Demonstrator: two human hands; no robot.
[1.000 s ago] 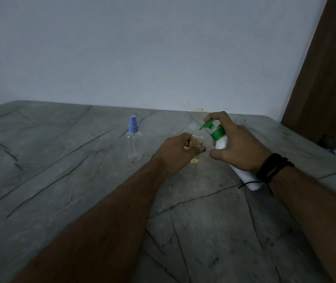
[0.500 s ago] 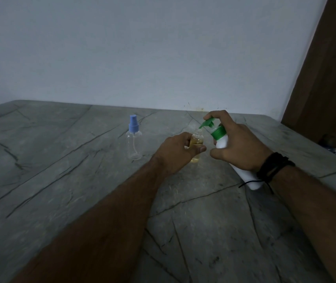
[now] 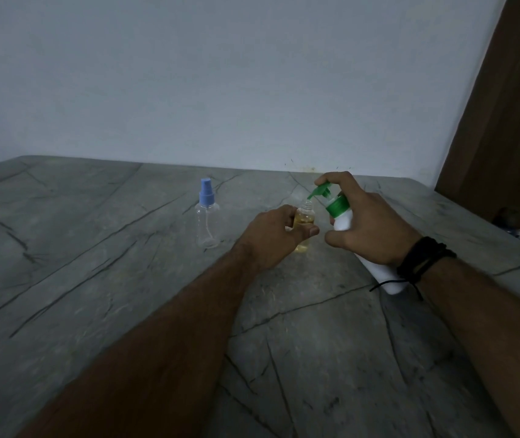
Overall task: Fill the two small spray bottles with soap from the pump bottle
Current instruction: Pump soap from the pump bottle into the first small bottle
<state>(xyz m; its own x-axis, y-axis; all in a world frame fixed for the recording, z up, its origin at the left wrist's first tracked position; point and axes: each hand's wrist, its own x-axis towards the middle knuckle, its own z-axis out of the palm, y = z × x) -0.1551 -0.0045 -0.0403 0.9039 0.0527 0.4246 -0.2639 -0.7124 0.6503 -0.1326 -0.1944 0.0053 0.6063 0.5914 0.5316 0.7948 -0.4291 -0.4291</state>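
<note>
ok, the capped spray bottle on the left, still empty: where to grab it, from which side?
Take the capped spray bottle by its clear rounded body below the blue spray cap, coming from the near side. It stands upright and alone on the stone table, apart from both hands. The cap is narrow and must come off for filling, so a body grip probably serves best.

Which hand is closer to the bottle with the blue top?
Left. The left hand is just right of the blue-capped bottle, holding another small bottle; the right hand is farther right.
</note>
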